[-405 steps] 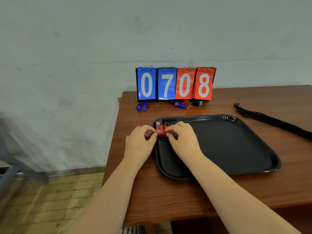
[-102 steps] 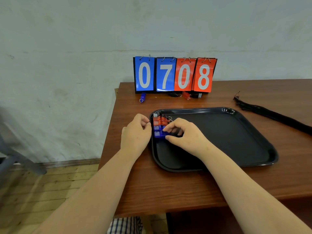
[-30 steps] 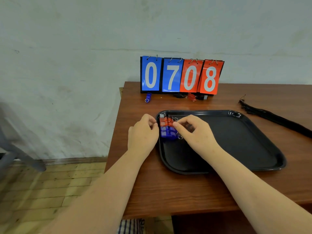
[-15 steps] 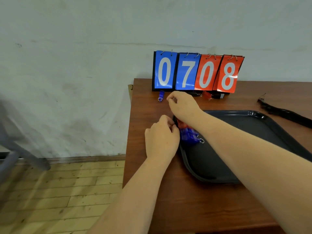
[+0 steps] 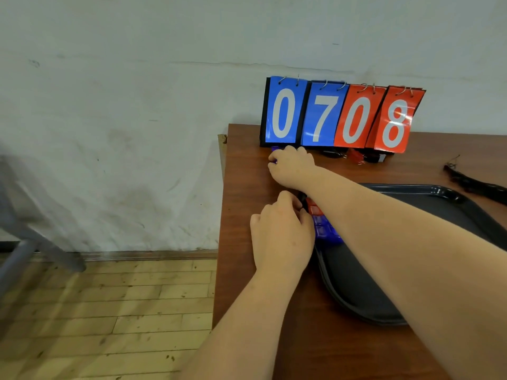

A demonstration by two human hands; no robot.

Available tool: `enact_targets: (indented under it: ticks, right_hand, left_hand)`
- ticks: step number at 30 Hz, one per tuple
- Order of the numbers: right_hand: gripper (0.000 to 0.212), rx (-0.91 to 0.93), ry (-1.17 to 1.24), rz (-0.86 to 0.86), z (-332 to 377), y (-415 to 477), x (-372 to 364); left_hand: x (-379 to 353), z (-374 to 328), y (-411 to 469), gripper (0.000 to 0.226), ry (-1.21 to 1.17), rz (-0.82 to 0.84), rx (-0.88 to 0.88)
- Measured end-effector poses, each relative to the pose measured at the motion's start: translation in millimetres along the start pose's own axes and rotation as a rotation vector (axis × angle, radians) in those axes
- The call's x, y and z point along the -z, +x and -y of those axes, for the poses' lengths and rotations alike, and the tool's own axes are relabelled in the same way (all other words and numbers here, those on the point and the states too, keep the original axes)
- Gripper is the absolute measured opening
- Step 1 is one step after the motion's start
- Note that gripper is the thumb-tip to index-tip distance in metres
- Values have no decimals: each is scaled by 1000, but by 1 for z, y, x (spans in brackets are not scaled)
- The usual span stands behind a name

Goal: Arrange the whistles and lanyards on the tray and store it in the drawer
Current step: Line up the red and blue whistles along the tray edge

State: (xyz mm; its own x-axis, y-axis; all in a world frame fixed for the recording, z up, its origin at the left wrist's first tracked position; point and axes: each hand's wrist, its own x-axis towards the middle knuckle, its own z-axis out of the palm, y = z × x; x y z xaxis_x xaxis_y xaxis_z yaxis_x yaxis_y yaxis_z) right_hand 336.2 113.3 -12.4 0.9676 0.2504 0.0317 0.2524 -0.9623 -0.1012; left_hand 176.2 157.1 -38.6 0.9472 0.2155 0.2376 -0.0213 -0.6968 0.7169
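Note:
A black tray (image 5: 356, 292) lies on the wooden table (image 5: 247, 182). At its far left corner red whistles (image 5: 314, 208) and blue whistles (image 5: 325, 231) lie in a row. My left hand (image 5: 282, 234) rests curled at the tray's left rim beside them; whether it holds the rim I cannot tell. My right hand (image 5: 292, 165) reaches across to the scoreboard's foot, fingers curled over a blue whistle (image 5: 274, 149), mostly hidden. More whistles, a red one (image 5: 355, 156) and dark ones, lie under the scoreboard. Black lanyards (image 5: 477, 185) lie at the far right.
A flip scoreboard (image 5: 340, 116) reading 0708 stands against the wall at the table's back edge. The table's left edge runs just left of my hands, with wooden floor (image 5: 109, 311) below. A blurred grey chair leg (image 5: 33, 242) shows at the far left.
My right hand has left the row on the tray and reached back left to the blue whistle under the scoreboard, now closing over it. My left hand stays at the tray rim.

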Motion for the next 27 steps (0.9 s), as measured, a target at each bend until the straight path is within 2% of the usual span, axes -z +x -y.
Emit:
enact_targets:
  ticks: [6, 10, 14, 17, 21, 27]
  right_hand:
    - [10, 0, 322, -172, -8, -16, 8]
    - [16, -36, 628, -113, -11, -37, 28]
    - [16, -51, 804, -106, -20, -66, 50]
    - [29, -97, 959, -103, -31, -91, 65]
    - [40, -101, 1009, -85, -50, -121, 79]
    - [35, -79, 973, -25, -82, -171, 73]
  left_hand:
    - [-1, 1, 0, 8, -6, -4, -8]
    - [1, -1, -2, 3, -2, 6, 2]
    - [4, -4, -3, 4, 10, 21, 19]
    - [6, -7, -5, 4, 31, 28, 30]
    - [8, -10, -6, 5, 48, 41, 55]
    - [8, -11, -9, 6, 37, 43, 60]
